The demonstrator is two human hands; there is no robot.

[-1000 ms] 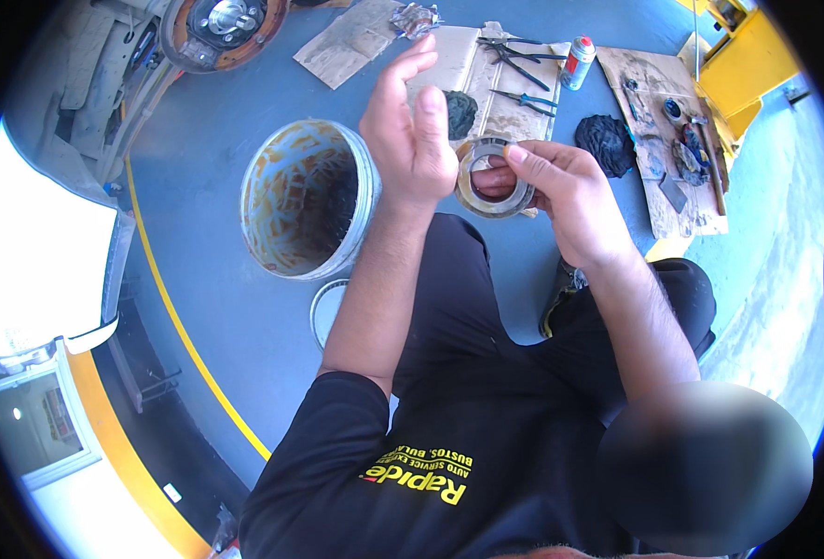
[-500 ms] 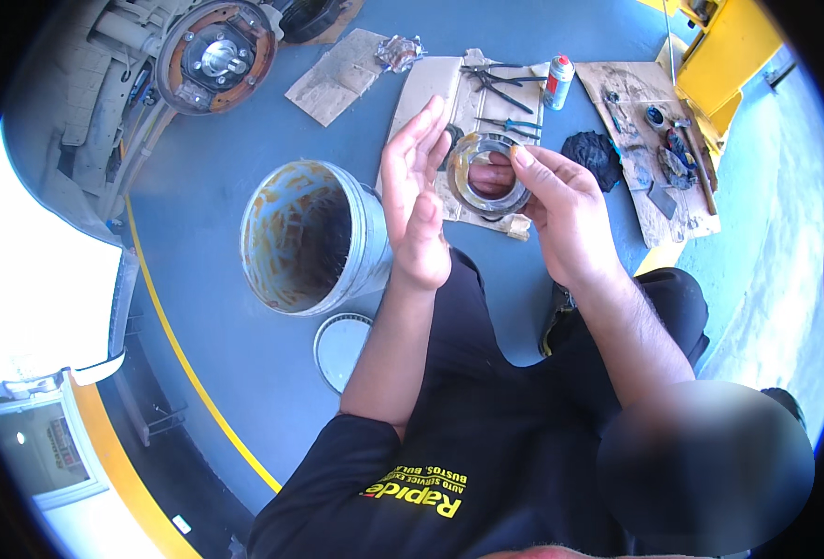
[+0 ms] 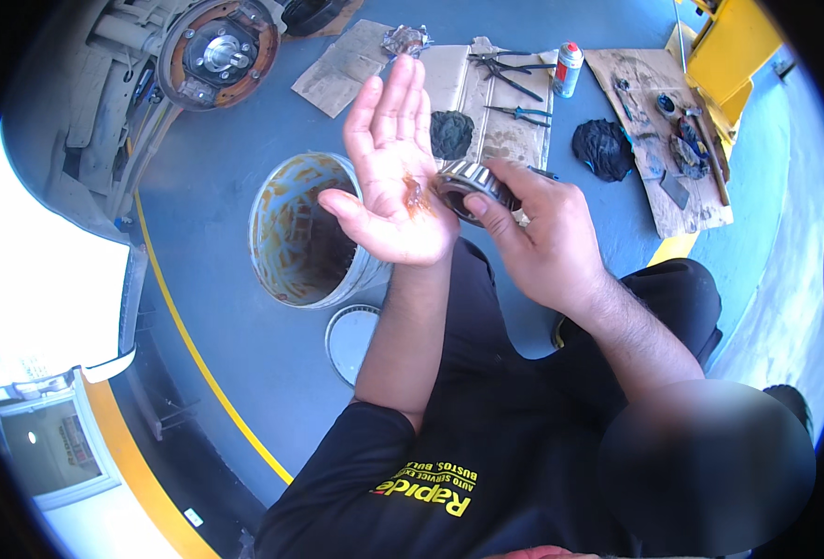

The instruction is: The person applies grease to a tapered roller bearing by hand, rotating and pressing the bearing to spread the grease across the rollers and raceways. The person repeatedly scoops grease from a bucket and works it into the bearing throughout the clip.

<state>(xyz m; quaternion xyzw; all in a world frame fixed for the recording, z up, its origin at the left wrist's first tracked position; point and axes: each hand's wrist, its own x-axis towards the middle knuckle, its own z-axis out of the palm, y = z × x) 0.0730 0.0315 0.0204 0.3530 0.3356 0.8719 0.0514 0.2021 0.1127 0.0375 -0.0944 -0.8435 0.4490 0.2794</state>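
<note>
Left hand (image 3: 395, 177) flat, palm up, fingers spread, grease smear on palm; right hand (image 3: 541, 233) clamped on bearing (image 3: 468, 180) at palm edge.

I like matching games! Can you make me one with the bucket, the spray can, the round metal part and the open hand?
Things:
1. bucket
2. spray can
3. bearing
4. left hand

Descriptions:
A. lying on cardboard
B. held in the right hand
C. smeared with brown grease on the palm
D. standing open on the blue floor

Pairs: 1-D, 2-A, 3-B, 4-C
</note>
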